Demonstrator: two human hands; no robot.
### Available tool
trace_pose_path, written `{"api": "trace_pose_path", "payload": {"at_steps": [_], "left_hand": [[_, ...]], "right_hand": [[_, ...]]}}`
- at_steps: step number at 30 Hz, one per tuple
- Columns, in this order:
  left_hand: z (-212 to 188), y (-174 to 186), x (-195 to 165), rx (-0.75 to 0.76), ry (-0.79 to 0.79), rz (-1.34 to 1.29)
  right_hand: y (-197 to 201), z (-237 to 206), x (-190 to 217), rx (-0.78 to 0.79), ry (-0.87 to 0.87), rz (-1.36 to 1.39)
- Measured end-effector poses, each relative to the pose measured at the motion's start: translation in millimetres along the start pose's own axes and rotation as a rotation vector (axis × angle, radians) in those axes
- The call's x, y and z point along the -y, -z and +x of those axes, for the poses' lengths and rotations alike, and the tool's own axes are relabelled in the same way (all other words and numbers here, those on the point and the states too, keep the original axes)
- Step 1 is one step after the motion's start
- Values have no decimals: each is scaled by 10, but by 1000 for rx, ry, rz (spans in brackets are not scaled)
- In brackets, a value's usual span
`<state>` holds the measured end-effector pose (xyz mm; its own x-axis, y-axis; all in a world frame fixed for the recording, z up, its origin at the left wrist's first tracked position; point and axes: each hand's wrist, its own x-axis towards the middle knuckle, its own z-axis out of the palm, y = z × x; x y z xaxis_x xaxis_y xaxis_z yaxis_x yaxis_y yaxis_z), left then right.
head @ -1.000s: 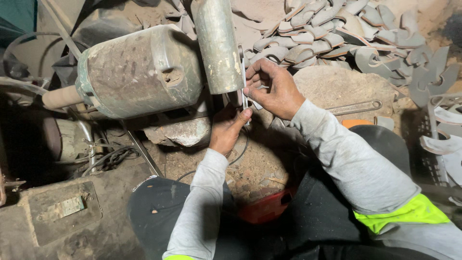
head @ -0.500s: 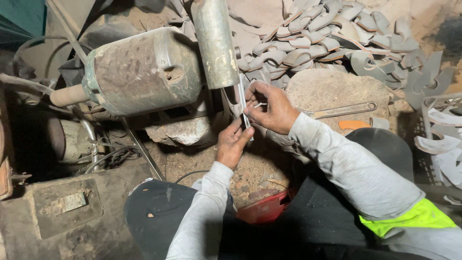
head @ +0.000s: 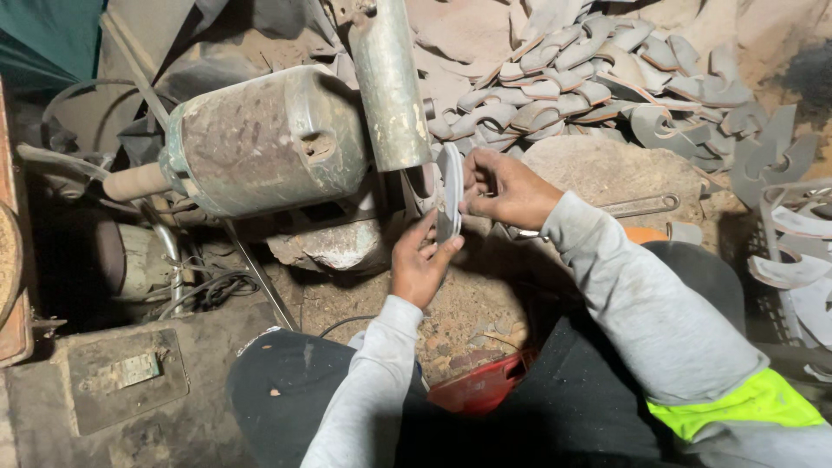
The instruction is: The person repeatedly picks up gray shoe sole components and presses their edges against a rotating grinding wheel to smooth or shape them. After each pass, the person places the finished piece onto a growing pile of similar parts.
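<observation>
Curved metal blade [head: 450, 192] edge-on between both hands, contact point hidden.

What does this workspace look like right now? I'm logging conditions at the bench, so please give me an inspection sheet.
Surface: dusty dirt floor, gritty all over.
Job's things: curved metal blade held against the rusty motor.
Clutter: pile of similar blades; wrench; red object.
Hands: left hand supports the blade from below; right hand pinches its upper edge.
Cables: loose wires beside the motor.
Surroundings: basket of blades at right.
</observation>
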<state>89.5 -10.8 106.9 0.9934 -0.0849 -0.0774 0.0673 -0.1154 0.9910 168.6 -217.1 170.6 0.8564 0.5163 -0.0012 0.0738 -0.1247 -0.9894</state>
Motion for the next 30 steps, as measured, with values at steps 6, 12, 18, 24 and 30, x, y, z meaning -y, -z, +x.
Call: {"api": "trace_pose_path", "payload": {"at_steps": [6, 12, 18, 24, 30], "left_hand": [[170, 14, 142, 117, 79, -346], [33, -5, 187, 145, -45, -435], [-139, -67, 15, -81, -68, 151], [93, 97, 33, 115, 131, -166], [67, 31, 333, 182, 20, -464]], "right_hand": [[-145, 91, 64, -131, 3, 88], [-294, -10, 170, -164, 50, -32], [-47, -86, 222, 41, -4, -263], [-143, -12, 203, -111, 12, -111], [-307, -9, 122, -166, 119, -156]]}}
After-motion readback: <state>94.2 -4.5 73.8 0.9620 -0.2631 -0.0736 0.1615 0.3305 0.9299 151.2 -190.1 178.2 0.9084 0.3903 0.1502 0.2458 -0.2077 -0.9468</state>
